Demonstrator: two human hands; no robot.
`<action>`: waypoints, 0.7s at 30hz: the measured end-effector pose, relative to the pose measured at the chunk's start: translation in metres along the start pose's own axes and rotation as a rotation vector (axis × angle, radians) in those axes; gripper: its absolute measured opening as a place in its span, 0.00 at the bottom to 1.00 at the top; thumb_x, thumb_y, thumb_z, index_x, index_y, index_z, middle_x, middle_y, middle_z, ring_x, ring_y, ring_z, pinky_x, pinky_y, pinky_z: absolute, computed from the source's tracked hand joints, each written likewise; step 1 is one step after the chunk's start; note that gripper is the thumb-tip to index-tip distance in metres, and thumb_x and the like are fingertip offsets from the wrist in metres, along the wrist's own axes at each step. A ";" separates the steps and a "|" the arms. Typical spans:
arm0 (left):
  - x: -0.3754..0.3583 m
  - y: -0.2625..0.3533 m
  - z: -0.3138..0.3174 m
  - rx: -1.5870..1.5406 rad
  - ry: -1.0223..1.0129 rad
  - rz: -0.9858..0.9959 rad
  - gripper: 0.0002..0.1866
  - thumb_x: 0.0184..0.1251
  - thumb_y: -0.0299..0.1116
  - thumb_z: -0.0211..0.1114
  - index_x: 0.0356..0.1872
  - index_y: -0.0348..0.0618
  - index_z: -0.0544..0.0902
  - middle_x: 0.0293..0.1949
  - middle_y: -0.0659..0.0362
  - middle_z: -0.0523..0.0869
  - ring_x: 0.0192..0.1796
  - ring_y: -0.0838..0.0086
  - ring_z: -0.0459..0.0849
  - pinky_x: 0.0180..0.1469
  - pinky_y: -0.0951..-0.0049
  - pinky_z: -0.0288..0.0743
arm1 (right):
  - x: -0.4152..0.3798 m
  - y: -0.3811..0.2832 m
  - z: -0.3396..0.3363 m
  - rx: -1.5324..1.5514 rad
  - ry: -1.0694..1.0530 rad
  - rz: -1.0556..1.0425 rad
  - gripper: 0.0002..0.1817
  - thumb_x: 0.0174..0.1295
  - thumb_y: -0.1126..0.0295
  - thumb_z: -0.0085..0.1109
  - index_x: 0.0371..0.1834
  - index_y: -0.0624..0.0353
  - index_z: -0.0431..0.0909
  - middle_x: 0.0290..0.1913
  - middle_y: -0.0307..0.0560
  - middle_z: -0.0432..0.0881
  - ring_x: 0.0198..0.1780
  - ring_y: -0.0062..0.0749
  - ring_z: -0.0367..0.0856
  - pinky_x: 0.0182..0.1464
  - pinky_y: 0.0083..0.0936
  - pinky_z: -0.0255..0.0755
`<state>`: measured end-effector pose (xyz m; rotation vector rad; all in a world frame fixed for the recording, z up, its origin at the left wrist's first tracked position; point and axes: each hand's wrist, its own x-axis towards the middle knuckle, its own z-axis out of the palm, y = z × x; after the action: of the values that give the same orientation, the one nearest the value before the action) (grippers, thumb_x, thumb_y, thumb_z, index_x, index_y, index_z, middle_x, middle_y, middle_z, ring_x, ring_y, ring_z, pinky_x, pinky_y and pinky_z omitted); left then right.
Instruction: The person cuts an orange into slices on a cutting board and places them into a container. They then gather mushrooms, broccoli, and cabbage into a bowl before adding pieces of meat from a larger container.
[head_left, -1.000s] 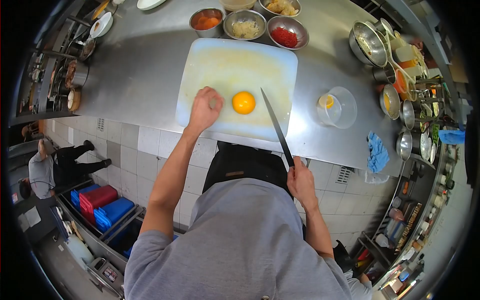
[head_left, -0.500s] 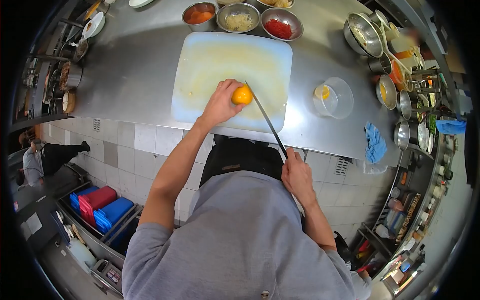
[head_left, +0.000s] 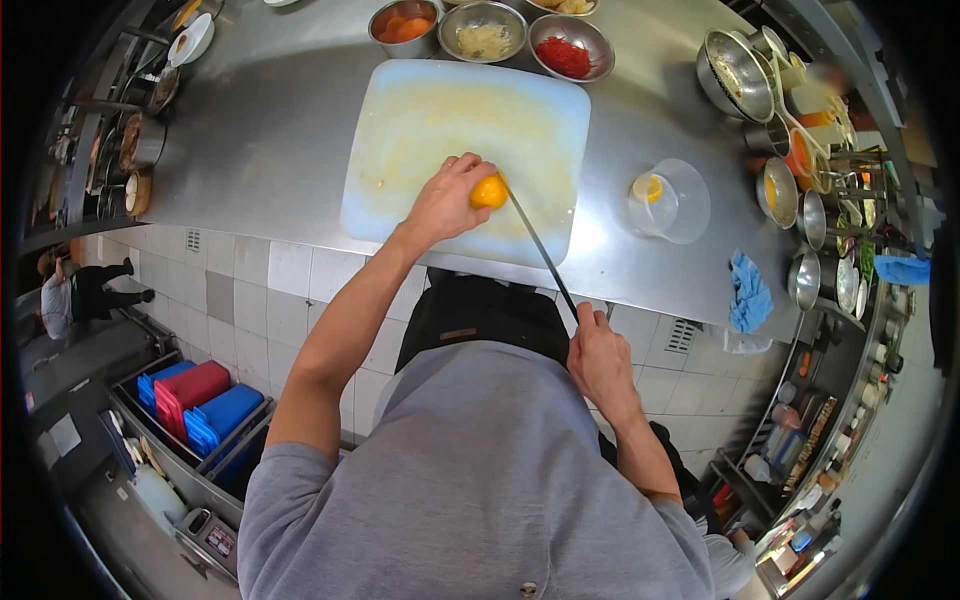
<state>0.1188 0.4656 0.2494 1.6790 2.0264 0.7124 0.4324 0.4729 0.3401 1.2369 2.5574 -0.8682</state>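
My left hand (head_left: 447, 203) is closed around an orange (head_left: 488, 192), holding it from the left on the white cutting board (head_left: 420, 110). Its fingers curl over the far side of the fruit. My right hand (head_left: 600, 363) grips the handle of a long, narrow knife (head_left: 537, 240) near the counter's front edge. The blade slants away from me across the board, its tip end right at the orange's right side. To the right, a clear plastic tub (head_left: 686, 200) holds a yellow-orange piece of fruit (head_left: 649, 188).
Metal bowls stand behind the board, one with red shreds (head_left: 565, 57), another with pale shreds (head_left: 484, 41). A blue cloth (head_left: 748, 292) lies by the right front edge. Several bowls (head_left: 735, 76) and ladles crowd the right. Another person (head_left: 75, 298) is at far left.
The knife's tip end has come in against the orange's right side. My left hand keeps its hold on the fruit. The person at far left has changed posture.
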 end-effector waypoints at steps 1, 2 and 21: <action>0.000 0.000 0.001 0.003 0.006 0.001 0.29 0.49 0.30 0.75 0.57 0.44 0.79 0.57 0.51 0.78 0.60 0.52 0.76 0.65 0.59 0.72 | 0.000 -0.002 -0.002 0.002 -0.013 0.005 0.16 0.60 0.77 0.57 0.51 0.63 0.67 0.38 0.63 0.78 0.32 0.66 0.83 0.34 0.54 0.80; 0.000 -0.001 0.001 0.005 0.009 0.003 0.29 0.49 0.30 0.75 0.57 0.44 0.79 0.57 0.51 0.78 0.60 0.52 0.76 0.65 0.59 0.73 | 0.000 -0.003 -0.003 0.004 -0.027 0.011 0.16 0.60 0.77 0.57 0.51 0.63 0.67 0.38 0.63 0.78 0.32 0.66 0.83 0.35 0.54 0.80; -0.003 0.000 0.003 -0.048 0.041 -0.037 0.28 0.49 0.29 0.76 0.56 0.44 0.80 0.56 0.52 0.79 0.59 0.53 0.76 0.65 0.60 0.73 | 0.022 0.018 0.024 0.117 -0.027 -0.131 0.18 0.61 0.79 0.54 0.53 0.65 0.61 0.38 0.67 0.78 0.39 0.71 0.79 0.41 0.58 0.73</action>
<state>0.1209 0.4634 0.2467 1.6085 2.0458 0.7823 0.4299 0.4828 0.3046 1.0880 2.6238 -1.0680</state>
